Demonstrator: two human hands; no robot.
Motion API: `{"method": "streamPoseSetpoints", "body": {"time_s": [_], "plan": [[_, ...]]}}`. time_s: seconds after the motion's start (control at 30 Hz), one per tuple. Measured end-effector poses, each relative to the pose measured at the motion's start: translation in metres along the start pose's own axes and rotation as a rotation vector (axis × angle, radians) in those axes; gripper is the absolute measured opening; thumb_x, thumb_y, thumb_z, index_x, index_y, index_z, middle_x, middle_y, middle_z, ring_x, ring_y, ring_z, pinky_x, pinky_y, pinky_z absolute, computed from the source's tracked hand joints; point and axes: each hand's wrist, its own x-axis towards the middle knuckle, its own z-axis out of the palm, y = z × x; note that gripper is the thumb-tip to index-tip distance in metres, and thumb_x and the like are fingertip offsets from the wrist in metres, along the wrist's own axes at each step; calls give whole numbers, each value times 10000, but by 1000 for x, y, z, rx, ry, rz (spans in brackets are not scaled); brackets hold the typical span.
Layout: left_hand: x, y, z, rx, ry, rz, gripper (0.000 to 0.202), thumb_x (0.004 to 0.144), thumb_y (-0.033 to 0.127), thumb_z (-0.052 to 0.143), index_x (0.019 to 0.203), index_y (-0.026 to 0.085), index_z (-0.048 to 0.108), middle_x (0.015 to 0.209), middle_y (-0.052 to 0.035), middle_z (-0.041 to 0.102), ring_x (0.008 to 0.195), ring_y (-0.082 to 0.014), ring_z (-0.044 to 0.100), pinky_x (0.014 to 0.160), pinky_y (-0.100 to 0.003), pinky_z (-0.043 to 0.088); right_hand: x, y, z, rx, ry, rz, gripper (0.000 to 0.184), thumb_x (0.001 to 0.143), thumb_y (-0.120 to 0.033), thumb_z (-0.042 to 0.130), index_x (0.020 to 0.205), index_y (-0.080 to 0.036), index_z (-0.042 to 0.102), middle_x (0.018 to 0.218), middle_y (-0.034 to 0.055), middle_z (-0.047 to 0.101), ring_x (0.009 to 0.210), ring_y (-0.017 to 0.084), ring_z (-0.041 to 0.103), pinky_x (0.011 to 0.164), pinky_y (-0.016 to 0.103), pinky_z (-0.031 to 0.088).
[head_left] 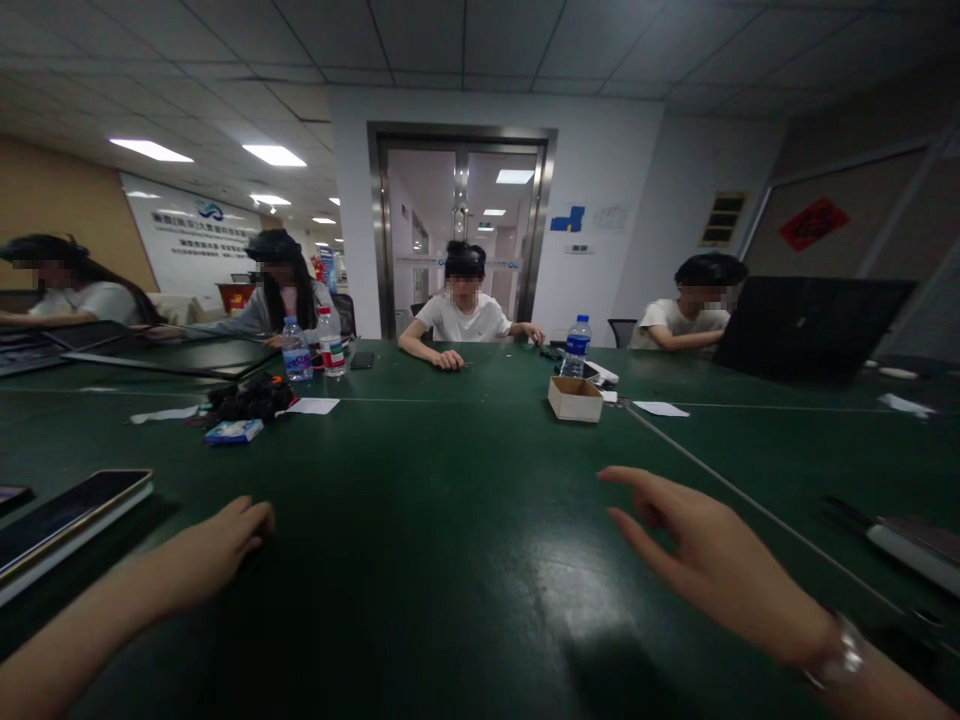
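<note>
My left hand (214, 545) rests on the dark green table (450, 540) at the lower left, fingers curled under, nothing visible in it. My right hand (697, 555) hovers over the table at the lower right with fingers stretched out and apart, holding nothing; a watch sits on its wrist. A phone (64, 515) lying on a white slab is just left of my left hand. A small cardboard box (575, 398) stands farther off, beyond my right hand.
Several people sit round the far side of the table. Water bottles (296, 350) (577, 347), a black bundle (251, 398), a blue packet (234, 431), paper slips (660, 408) and an open laptop (806, 325) lie on it. A knife-like tool (900, 535) lies at the right.
</note>
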Motion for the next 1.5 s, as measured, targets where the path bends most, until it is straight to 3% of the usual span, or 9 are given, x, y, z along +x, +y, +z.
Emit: {"method": "streamPoseSetpoints", "body": {"time_s": [0.13,0.23,0.33,0.47,0.6,0.83,1.07,1.27,1.5], "plan": [[59,76,10,62,-132,159,216,775,229,387,898,221,565,955,-49,532,756,-183,514,668,-290,381,52,-13,59,205,-292,-56,297,813,-359,500,1084,-240,528,704,-1,553,598,119,513,524,223,353],[106,129,31,-46,-69,260,172,756,212,440,838,193,590,897,-62,527,730,-190,505,670,-296,378,93,-13,119,361,-449,36,423,762,-358,581,1146,-211,479,700,-10,553,596,113,509,523,216,349],[146,168,62,-275,112,401,199,790,198,408,796,167,605,839,-74,527,789,-196,507,749,-293,371,130,-12,165,364,-386,121,575,678,-421,665,1163,-183,469,705,-4,542,597,124,495,531,230,349],[174,197,99,-385,259,374,292,850,209,286,921,148,563,961,-111,490,881,-197,494,802,-296,363,162,-8,195,416,-285,123,307,699,-302,670,961,-165,585,746,16,557,650,122,497,575,232,360],[177,201,110,-474,321,337,255,858,239,294,949,160,518,978,-110,484,904,-203,488,801,-315,376,166,0,207,464,-214,133,254,691,-309,668,902,-185,598,667,-17,537,590,107,474,535,222,342],[173,197,106,-608,405,306,197,808,177,419,994,175,481,1007,-83,439,898,-168,498,829,-309,394,158,6,214,684,-77,112,273,678,-326,656,884,-180,551,592,-57,498,529,91,452,506,209,341],[188,183,109,-765,342,435,149,723,237,579,859,180,558,874,-33,556,809,-155,541,744,-277,433,160,9,215,838,-53,136,269,668,-265,649,895,-173,537,558,-75,482,482,77,438,489,199,351],[185,182,107,-925,293,370,205,663,253,644,836,165,579,845,-37,599,728,-144,568,703,-275,452,161,10,211,964,-72,188,278,679,-248,636,923,-165,529,564,-60,515,450,76,467,439,189,362],[186,180,104,-1004,261,340,249,639,249,678,858,149,616,875,-76,631,821,-180,593,779,-311,463,162,13,205,1059,-103,247,262,712,-277,615,941,-167,549,628,-14,577,454,70,490,387,164,338]]}}
